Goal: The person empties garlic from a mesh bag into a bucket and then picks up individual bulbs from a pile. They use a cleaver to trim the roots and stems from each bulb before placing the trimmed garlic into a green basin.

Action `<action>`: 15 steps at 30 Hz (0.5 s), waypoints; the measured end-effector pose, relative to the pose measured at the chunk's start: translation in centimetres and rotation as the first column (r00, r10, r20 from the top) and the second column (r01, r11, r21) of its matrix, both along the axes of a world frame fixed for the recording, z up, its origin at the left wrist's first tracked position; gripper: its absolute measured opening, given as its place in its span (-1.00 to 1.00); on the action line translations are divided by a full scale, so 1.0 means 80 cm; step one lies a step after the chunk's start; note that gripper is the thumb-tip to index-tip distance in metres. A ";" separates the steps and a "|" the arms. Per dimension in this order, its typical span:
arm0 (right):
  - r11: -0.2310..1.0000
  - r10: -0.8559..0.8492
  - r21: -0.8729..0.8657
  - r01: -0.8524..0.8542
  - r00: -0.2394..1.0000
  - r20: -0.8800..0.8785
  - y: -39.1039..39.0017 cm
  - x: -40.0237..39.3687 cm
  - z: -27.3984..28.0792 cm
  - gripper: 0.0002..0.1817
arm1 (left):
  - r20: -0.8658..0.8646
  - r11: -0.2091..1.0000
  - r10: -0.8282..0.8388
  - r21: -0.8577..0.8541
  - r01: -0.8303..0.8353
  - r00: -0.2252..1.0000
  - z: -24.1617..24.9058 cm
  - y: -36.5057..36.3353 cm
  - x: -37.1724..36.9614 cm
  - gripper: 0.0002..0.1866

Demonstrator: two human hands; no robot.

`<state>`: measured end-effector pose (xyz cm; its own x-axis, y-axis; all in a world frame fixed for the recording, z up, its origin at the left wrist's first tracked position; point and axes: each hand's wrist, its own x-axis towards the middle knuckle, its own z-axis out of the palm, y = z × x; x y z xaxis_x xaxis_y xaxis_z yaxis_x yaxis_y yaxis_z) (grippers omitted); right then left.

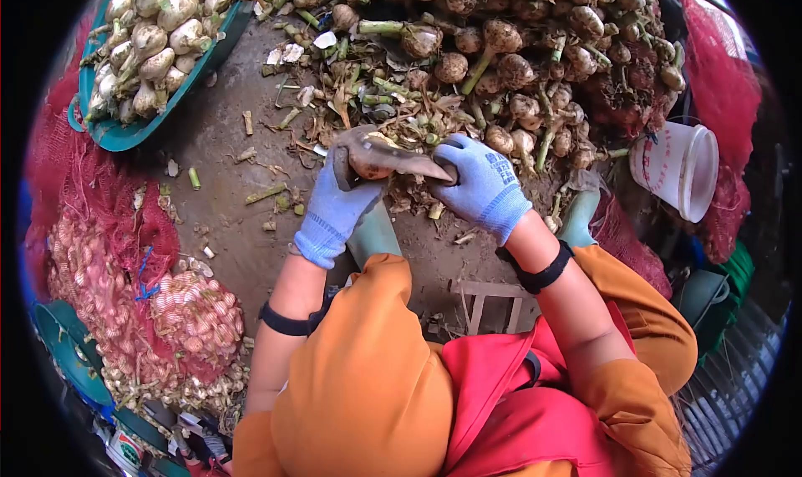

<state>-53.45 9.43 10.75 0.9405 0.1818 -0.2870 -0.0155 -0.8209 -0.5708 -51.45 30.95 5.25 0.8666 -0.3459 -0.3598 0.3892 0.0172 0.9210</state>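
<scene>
My left hand (338, 201), in a pale blue glove, is closed around a brownish garlic bulb (369, 168). In my right hand (483, 183), gloved the same way, is a knife whose wide, dirt-stained blade (409, 163) reaches left across to the bulb. The blade partly hides the bulb, and the knife's handle is hidden in my right fist. Just beyond my hands lies a heap of soil-covered garlic bulbs (501, 38) with cut stems and dry leaf scraps around it.
A green basin (125, 139) of trimmed bulbs stands at upper left. Red net sacks of garlic (196, 310) lie at left. A white bucket (660, 164) tilts at right. Stem pieces litter the dirt floor (234, 68); a small wooden frame (493, 291) sits between my legs.
</scene>
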 end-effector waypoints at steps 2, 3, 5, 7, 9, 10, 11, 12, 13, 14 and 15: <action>0.986 0.143 -0.100 -0.136 0.988 0.063 -0.003 0.001 0.012 -0.72 | 0.149 0.994 -0.073 0.088 0.060 0.986 0.036 -0.003 -0.001 -0.38; 0.979 0.180 -0.105 -0.176 0.983 0.032 -0.001 0.001 0.020 -0.69 | 0.142 0.994 -0.076 0.088 0.064 0.987 0.037 -0.004 -0.002 -0.38; 0.975 0.203 -0.100 -0.199 0.979 0.027 0.007 -0.001 0.028 -0.69 | 0.083 1.000 -0.004 0.010 0.003 0.997 0.036 0.000 -0.005 -0.33; 0.969 0.231 -0.100 -0.227 0.972 0.035 0.008 -0.002 0.027 -0.68 | 0.134 0.999 -0.019 0.051 0.012 0.991 0.038 -0.001 -0.006 -0.32; 0.978 0.199 -0.083 -0.191 0.973 0.116 0.009 -0.002 0.020 -0.68 | 0.194 0.997 -0.022 0.074 0.008 0.981 0.036 0.000 -0.009 -0.34; 0.978 0.200 -0.078 -0.192 0.973 0.116 0.009 -0.001 0.019 -0.68 | 0.193 0.997 -0.022 0.080 0.006 0.981 0.033 0.005 -0.015 -0.34; 0.979 0.195 -0.074 -0.188 0.973 0.120 0.007 0.002 0.017 -0.67 | 0.275 0.977 -0.121 0.202 0.065 0.954 0.030 0.013 -0.021 -0.35; 0.981 0.189 -0.069 -0.182 0.974 0.125 0.005 0.005 0.015 -0.66 | 0.340 0.938 -0.228 0.328 0.113 0.912 0.028 0.019 -0.024 -0.36; 0.983 0.182 -0.054 -0.177 0.975 0.126 0.003 0.006 0.008 -0.69 | 0.339 0.935 -0.230 0.337 0.111 0.912 0.034 0.019 -0.025 -0.36; 0.988 0.149 -0.054 -0.144 0.985 0.093 0.003 0.007 0.003 -0.72 | 0.030 0.999 -0.034 0.036 0.033 0.999 0.045 0.012 -0.024 -0.36; 0.992 0.114 -0.060 -0.110 0.991 0.063 0.002 0.009 -0.005 -0.75 | -0.320 0.962 0.070 -0.227 -0.149 0.945 0.057 0.007 -0.019 -0.36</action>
